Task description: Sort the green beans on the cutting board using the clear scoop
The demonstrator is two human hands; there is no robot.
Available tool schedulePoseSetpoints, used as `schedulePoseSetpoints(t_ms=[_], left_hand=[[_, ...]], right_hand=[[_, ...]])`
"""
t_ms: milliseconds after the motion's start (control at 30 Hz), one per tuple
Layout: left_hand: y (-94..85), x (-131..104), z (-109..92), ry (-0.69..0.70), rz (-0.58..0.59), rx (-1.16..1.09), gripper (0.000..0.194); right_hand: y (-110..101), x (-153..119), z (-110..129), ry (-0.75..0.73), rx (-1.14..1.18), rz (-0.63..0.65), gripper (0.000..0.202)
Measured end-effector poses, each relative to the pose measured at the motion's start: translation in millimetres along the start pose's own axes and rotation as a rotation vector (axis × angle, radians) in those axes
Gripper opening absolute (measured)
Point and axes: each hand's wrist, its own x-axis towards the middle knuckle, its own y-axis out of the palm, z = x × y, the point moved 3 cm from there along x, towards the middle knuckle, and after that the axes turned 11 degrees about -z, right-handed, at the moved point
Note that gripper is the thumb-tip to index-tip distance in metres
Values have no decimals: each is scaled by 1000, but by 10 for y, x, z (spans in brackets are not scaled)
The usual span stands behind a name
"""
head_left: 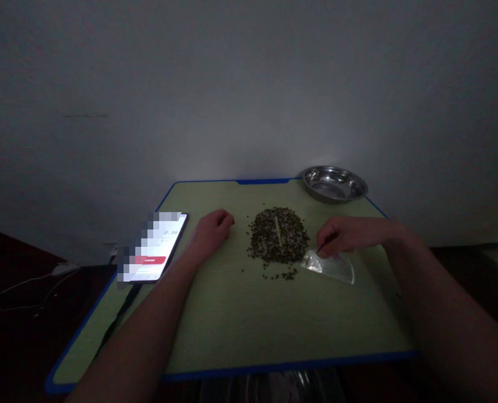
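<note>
A flat pile of small dark-green and pale grains (266,238), looking like mung beans mixed with rice, lies mid-table. A narrow straight gap runs through it, showing the green surface. To its right, my right hand (330,238) pinches the upper part of a clear plastic protractor (333,270), half-round in shape. Its left tip is at the pile's lower right edge. My left hand (215,228) rests on the table left of the pile, apart from it. Those fingers are curled in, and I see nothing in them.
A shallow steel bowl (335,183) stands at the back right corner. On the left lies a lit phone (156,246) with a dark strap (121,313) below it. The green table (274,324) has a blue rim, and a grey wall (249,101) rises behind it.
</note>
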Motion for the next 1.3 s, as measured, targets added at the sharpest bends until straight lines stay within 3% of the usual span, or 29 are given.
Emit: schedulePoseSetpoints(t_ms=[267,1300], left_hand=[[8,-2,18,9,-9,7,25],[12,3,34,4,1,-14,22]], right_hand=[[114,32,152,23,-2,37,23],[327,175,347,-70,-129,-22,26]])
